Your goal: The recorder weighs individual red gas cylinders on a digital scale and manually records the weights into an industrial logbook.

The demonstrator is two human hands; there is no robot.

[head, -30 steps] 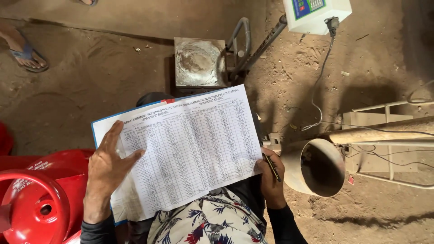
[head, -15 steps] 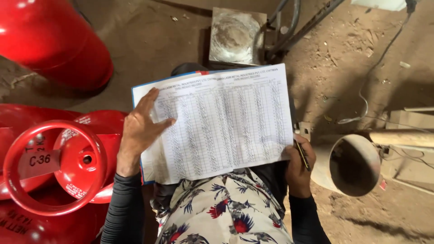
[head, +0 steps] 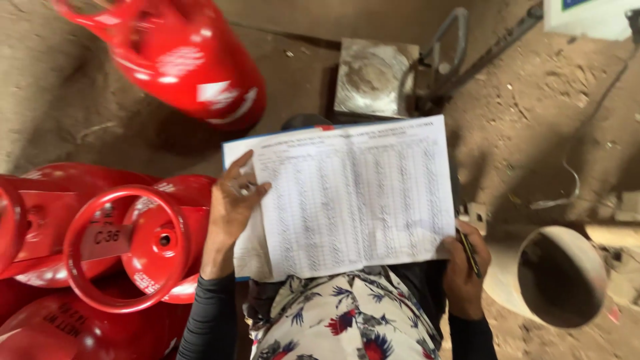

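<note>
A printed record sheet (head: 353, 193) full of small table rows rests on a blue-edged board over my lap. My left hand (head: 233, 200) lies flat on the sheet's left edge, fingers spread, pressing it down. My right hand (head: 463, 267) grips the sheet's lower right corner and holds a dark pen (head: 468, 250) between its fingers. Below the sheet I see my floral garment (head: 340, 320) and dark sleeves.
Red gas cylinders (head: 120, 247) lie close on my left, one with a ring handle facing me. Another red cylinder (head: 180, 60) stands at top left. A metal weighing platform (head: 373, 77) sits ahead on the dirt floor. A cylinder's open base ring (head: 560, 277) lies at right.
The view has swung left and lower, so more red cylinders show. Both hands keep their hold on the sheet; the left fingers shifted slightly.
</note>
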